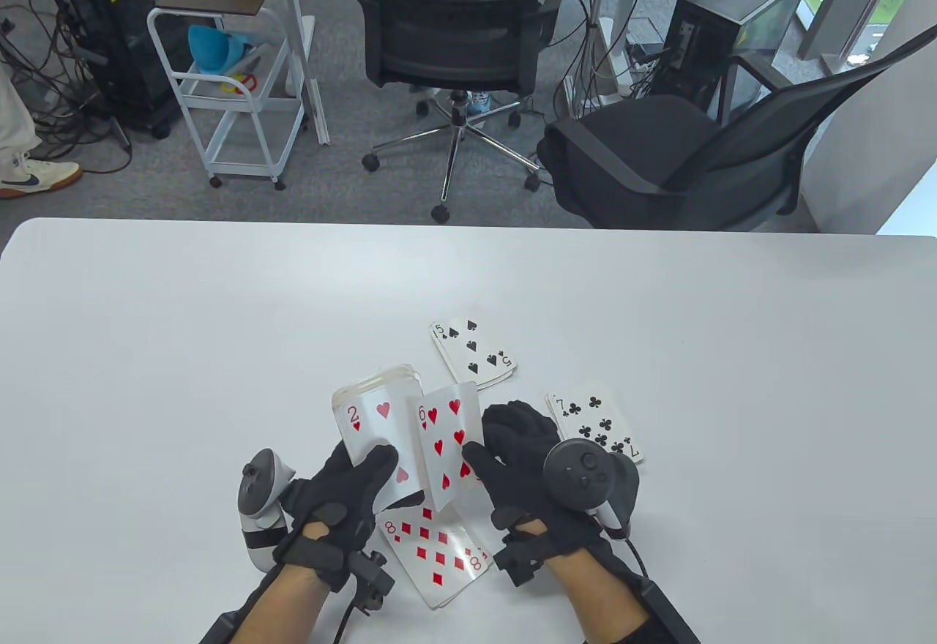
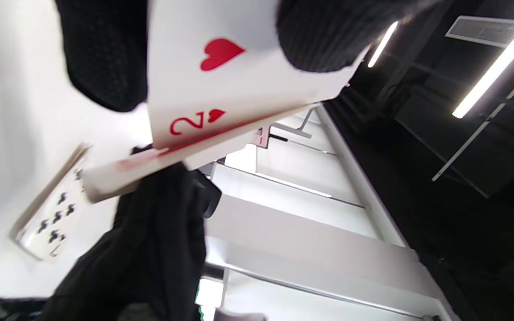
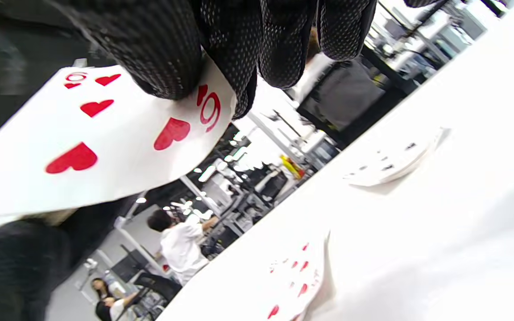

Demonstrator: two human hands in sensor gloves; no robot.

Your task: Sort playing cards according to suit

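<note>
My left hand (image 1: 359, 487) grips a deck of cards (image 1: 377, 417) above the table, face up, with the 2 of hearts (image 2: 221, 84) on top. My right hand (image 1: 505, 454) pinches the 6 of hearts (image 1: 445, 454) by its right edge, beside the deck; the card also shows in the right wrist view (image 3: 105, 138). Three face-up piles lie on the white table (image 1: 146, 351): a diamonds pile topped by the 8 (image 1: 435, 549) under my hands, a spades pile topped by the 5 (image 1: 472, 353) farther back, and a clubs pile topped by the 7 (image 1: 596, 424) to the right.
The table's far edge (image 1: 468, 223) runs across the table view. Beyond it stand two black office chairs (image 1: 454, 29) (image 1: 659, 154) and a white trolley (image 1: 234, 88).
</note>
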